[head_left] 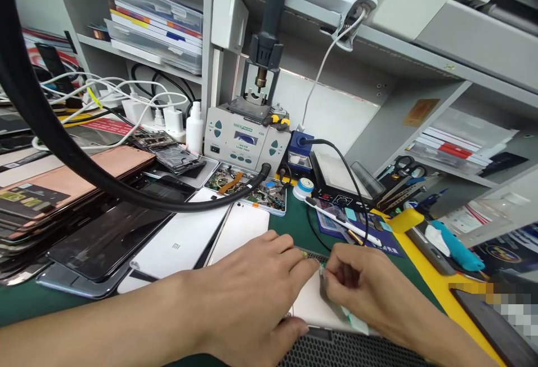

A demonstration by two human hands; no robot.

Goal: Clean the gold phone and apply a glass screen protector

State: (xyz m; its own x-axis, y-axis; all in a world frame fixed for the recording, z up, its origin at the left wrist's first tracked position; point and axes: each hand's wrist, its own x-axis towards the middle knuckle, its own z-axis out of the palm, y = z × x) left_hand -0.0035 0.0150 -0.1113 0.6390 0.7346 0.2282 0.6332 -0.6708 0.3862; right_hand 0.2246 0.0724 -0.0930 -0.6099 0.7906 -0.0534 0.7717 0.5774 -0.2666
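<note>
A flat white-backed device point(311, 305) lies under my hands on a dark perforated mat point(357, 352). My left hand point(256, 291) spans it, with the index finger stretched to its far edge and the thumb at its near edge, and grips it. At the device's right side, my right hand point(357, 280) is closed in a pinch on a thin grey-green strip point(330, 294). The strip's pale lower end point(357, 322) hangs at the device's near right corner. My fingers hide part of the strip and the device's left side.
White phones point(176, 244) and a stack of phone parts point(75, 199) lie at left. A hot-air rework station point(247, 137) stands behind, its black hose point(126, 199) arching across the foreground. At right are a white brush point(344, 222), a heating plate point(344, 179) and a tool holder point(407, 187).
</note>
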